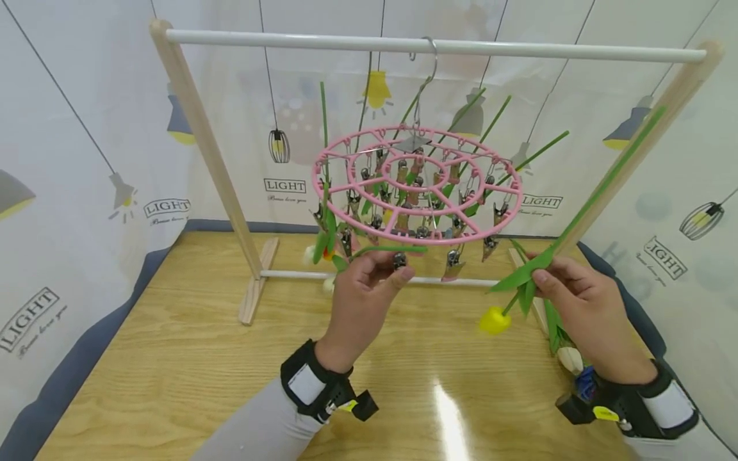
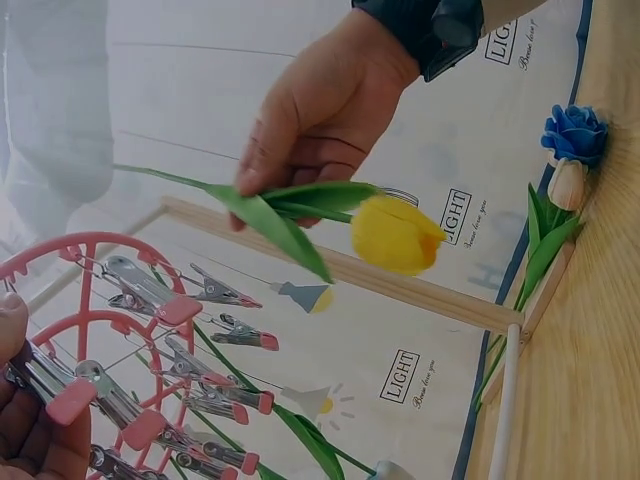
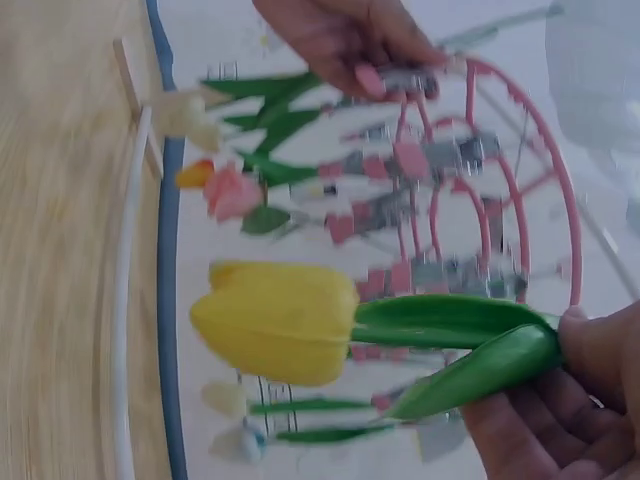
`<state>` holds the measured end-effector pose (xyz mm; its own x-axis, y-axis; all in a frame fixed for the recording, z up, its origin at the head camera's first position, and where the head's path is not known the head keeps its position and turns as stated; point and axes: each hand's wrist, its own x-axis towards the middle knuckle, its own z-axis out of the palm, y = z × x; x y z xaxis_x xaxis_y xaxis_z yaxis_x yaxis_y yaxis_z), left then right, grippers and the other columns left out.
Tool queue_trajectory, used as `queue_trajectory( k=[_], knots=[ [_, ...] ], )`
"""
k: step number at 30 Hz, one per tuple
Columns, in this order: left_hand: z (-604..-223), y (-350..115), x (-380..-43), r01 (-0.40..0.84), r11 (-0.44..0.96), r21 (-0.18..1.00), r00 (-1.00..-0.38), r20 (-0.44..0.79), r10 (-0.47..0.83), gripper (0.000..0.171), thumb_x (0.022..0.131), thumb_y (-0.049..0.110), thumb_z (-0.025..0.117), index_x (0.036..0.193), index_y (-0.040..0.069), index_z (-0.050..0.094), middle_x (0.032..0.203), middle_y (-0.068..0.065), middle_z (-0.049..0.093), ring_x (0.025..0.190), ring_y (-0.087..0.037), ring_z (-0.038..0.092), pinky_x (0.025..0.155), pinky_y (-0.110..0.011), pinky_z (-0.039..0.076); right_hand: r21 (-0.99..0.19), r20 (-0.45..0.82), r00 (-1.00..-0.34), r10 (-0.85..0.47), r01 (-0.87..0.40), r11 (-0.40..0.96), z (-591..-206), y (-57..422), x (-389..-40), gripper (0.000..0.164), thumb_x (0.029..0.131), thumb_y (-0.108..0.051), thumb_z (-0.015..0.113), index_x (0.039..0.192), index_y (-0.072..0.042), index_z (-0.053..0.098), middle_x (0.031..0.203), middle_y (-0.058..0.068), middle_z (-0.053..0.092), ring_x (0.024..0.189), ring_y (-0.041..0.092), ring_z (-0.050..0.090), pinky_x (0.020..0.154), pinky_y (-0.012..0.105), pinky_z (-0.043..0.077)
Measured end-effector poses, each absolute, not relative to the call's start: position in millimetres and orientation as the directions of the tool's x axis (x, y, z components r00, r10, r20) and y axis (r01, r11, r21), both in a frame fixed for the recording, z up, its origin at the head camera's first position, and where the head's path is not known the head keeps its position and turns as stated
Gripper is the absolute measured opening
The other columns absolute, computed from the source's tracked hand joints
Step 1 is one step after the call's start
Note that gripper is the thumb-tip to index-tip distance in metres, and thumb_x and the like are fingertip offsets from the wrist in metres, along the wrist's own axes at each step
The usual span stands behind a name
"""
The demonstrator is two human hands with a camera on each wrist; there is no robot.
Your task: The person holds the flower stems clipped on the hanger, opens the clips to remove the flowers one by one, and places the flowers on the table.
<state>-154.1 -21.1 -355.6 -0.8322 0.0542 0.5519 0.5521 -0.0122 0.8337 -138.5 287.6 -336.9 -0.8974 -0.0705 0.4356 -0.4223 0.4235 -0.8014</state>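
A round pink drying hanger (image 1: 496,230) with many metal clips hangs in front of me. My left hand (image 1: 360,294) pinches one metal clip (image 1: 400,260) at its near edge; the clip's pink tips show in the left wrist view. On the right, my right hand (image 1: 588,307) grips the stem and leaves of a yellow tulip (image 1: 496,320), its flower head pointing down and the long stem rising to the upper right. The tulip (image 3: 280,320) is apart from the pinched clip. Other artificial flowers, including a pink one (image 3: 235,192), hang head down from clips.
A rack with a white top bar (image 1: 323,41) and wooden legs (image 1: 207,153) carries the hanger by its hook. At the table's right lie a blue flower (image 2: 575,135) and a white tulip (image 2: 567,185). The wooden table (image 1: 173,384) spreads below, with printed cloth behind.
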Motion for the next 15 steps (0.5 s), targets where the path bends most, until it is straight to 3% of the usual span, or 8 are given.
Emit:
queue_trajectory(
  k=[6, 11, 15],
  knots=[
    [-357, -22, -154, 0.581, 0.006, 0.814, -0.812, 0.58, 0.07, 0.024, 0.097, 0.012, 0.074, 0.117, -0.001, 0.07, 0.111, -0.015, 0.072, 0.098, -0.02, 0.072, 0.087, -0.031, 0.061, -0.771, 0.266, -0.961, -0.074, -0.258, 0.582, -340, 327, -159, 0.032, 0.109, -0.026, 0.057, 0.132, -0.006, 0.066, 0.104, -0.022, 0.072, 0.096, -0.004, 0.067, 0.081, 0.01, 0.054],
    [-355, -22, -155, 0.597, 0.016, 0.802, -0.801, 0.594, 0.077, 0.026, 0.097, 0.01, 0.074, 0.118, -0.003, 0.069, 0.112, -0.015, 0.072, 0.099, -0.022, 0.072, 0.088, -0.033, 0.062, -0.715, 0.135, -0.984, -0.112, -0.175, 0.677, -352, 349, -178, 0.039, 0.109, -0.036, 0.055, 0.132, -0.006, 0.065, 0.104, -0.02, 0.07, 0.093, -0.007, 0.064, 0.079, 0.014, 0.055],
    [-355, -22, -154, 0.576, 0.012, 0.817, -0.815, 0.574, 0.081, 0.026, 0.097, 0.008, 0.074, 0.121, -0.001, 0.069, 0.114, -0.018, 0.071, 0.1, -0.025, 0.072, 0.088, -0.032, 0.061, -0.717, -0.002, -0.989, -0.15, -0.103, 0.69, -368, 362, -193, 0.049, 0.109, -0.04, 0.054, 0.142, -0.003, 0.059, 0.115, -0.011, 0.071, 0.095, -0.008, 0.066, 0.084, 0.023, 0.06]
  ],
)
